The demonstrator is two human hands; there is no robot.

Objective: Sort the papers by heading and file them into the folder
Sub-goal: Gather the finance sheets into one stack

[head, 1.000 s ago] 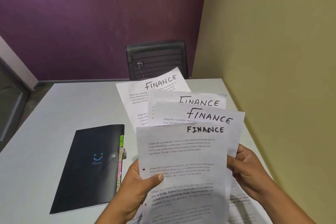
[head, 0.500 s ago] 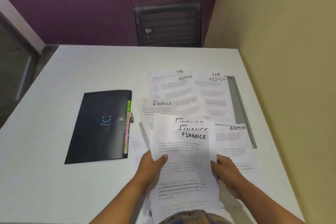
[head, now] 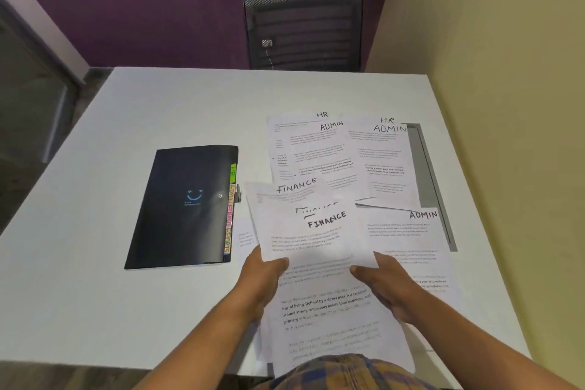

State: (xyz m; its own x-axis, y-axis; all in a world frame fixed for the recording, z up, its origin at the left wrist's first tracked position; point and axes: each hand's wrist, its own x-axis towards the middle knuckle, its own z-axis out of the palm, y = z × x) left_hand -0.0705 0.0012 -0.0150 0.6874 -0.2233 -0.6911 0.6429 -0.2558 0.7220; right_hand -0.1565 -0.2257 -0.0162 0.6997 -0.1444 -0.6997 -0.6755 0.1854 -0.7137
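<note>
The left hand (head: 262, 279) and right hand (head: 391, 290) pinch the FINANCE sheets (head: 319, 234), thumbs on top, near the surface's (head: 95, 263) front edge; the folder (head: 186, 206) lies closed toward its left edge.

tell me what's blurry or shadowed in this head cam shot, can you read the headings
Head view: the handwritten heading on the FINANCE stack reads clearly, but its small print is mostly soft. A dim shadow lies across the stack between the left hand and right hand. The wide lens stretches the table toward the frame's corners.
</note>
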